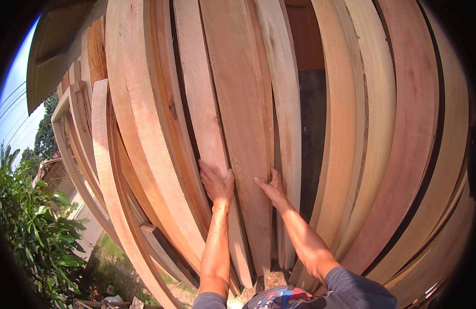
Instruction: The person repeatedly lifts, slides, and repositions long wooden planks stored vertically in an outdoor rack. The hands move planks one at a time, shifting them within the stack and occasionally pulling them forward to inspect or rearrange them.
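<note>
Tall sawn planks stand upright side by side in front of me. My left hand (217, 184) lies across a narrow pinkish plank (199, 98), its fingers at the left edge and its thumb near the right one. Just right of that plank stands a wider brown plank (238, 98). At its right edge is my right hand (273, 190), closed on it, with the thumb across the front face and some fingers hidden from sight. The lower ends of both planks come down close to my body.
More planks lean on both sides, among them a pale plank (279, 77) and a reddish plank (410, 103). A dark panel (312, 118) shows through a gap. Farther left are a wooden frame (68, 139) and a leafy bush (37, 226). A short wood piece (274, 280) is near my feet.
</note>
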The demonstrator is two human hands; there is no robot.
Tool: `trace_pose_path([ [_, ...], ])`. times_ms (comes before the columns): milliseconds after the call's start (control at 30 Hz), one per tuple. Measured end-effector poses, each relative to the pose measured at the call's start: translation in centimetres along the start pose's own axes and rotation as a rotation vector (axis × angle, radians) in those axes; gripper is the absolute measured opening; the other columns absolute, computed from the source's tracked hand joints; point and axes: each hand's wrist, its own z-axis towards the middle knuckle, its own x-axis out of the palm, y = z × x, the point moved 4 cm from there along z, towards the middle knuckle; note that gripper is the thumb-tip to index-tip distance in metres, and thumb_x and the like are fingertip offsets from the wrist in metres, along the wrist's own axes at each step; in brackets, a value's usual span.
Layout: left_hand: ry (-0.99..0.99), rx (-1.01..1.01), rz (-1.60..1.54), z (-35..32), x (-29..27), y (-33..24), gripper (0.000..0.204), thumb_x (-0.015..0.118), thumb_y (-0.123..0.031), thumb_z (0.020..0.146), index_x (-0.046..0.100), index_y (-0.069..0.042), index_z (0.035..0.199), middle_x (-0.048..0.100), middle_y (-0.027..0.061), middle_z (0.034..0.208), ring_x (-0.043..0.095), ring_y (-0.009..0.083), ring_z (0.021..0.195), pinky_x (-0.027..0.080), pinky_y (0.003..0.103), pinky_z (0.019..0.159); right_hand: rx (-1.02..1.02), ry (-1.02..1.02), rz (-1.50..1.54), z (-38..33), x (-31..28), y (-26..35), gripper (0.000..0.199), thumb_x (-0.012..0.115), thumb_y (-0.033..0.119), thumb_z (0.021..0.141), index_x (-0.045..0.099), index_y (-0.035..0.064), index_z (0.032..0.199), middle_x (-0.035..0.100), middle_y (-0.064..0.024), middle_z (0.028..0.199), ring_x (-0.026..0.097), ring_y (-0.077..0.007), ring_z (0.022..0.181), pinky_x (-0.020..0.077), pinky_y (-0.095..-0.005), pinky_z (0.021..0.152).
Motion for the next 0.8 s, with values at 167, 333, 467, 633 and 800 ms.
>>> trace_pose_path([
  [167, -0.026, 0.021, 0.06, 0.1, 0.1, -0.1, 0.113, 0.081, -0.029, 0.083, 0.005, 0.004, 0.16, 0.033, 0.0354, 0.149, 0.035, 0.0497, 0.138, 0.032, 0.055, 0.115, 0.062, 0.139, 0.121, 1.0, -0.8, 0.1, 0.103, 0.084, 0.049, 0.08, 0.034, -0.0079, 0.15, 0.038, -0.0273, 0.146, 0.046, -0.0384, 0.136, 0.0442, -0.0443, 0.111],
  [333, -0.001, 0.015, 0.094, 0.2, 0.3, 0.1, 0.114, 0.081, -0.033, 0.085, 0.003, 0.004, 0.16, 0.028, 0.038, 0.151, 0.035, 0.0514, 0.139, 0.032, 0.056, 0.116, 0.008, 0.096, 0.024, -0.3, -1.8, 1.4, 0.097, 0.084, 0.052, 0.079, 0.042, -0.0096, 0.142, 0.053, -0.0252, 0.129, 0.058, -0.0328, 0.121, 0.0511, -0.0412, 0.099],
  [467, 0.085, 0.036, -0.03, 0.1, -0.3, 1.0, 0.116, 0.08, -0.037, 0.086, 0.001, 0.005, 0.16, 0.023, 0.0385, 0.155, 0.027, 0.0505, 0.146, 0.028, 0.055, 0.12, -0.066, 0.092, 0.196, -1.7, -1.0, 1.4, 0.089, 0.083, 0.05, 0.082, 0.045, -0.0092, 0.137, 0.062, -0.0222, 0.118, 0.06, -0.0276, 0.115, 0.0521, -0.0396, 0.094],
  [633, 0.156, 0.084, -0.127, 0.2, -0.7, 2.0, 0.118, 0.077, -0.047, 0.088, -0.001, 0.004, 0.161, 0.012, 0.039, 0.161, 0.016, 0.0493, 0.152, 0.022, 0.055, 0.123, -0.155, 0.052, 0.175, -3.5, -1.8, 1.2, 0.087, 0.08, 0.052, 0.085, 0.044, -0.0079, 0.136, 0.061, -0.0236, 0.122, 0.06, -0.028, 0.117, 0.05, -0.0423, 0.098],
  [800, 0.141, 0.105, -0.157, -0.3, -0.9, 1.8, 0.115, 0.074, -0.052, 0.09, 0.003, 0.003, 0.161, 0.012, 0.0358, 0.163, 0.015, 0.0477, 0.153, 0.021, 0.055, 0.124, -0.205, -0.08, 0.119, -6.5, -2.5, 1.5, 0.107, 0.068, 0.074, 0.082, 0.035, -0.0054, 0.146, 0.053, -0.0264, 0.135, 0.053, -0.0336, 0.128, 0.0424, -0.0469, 0.108],
])
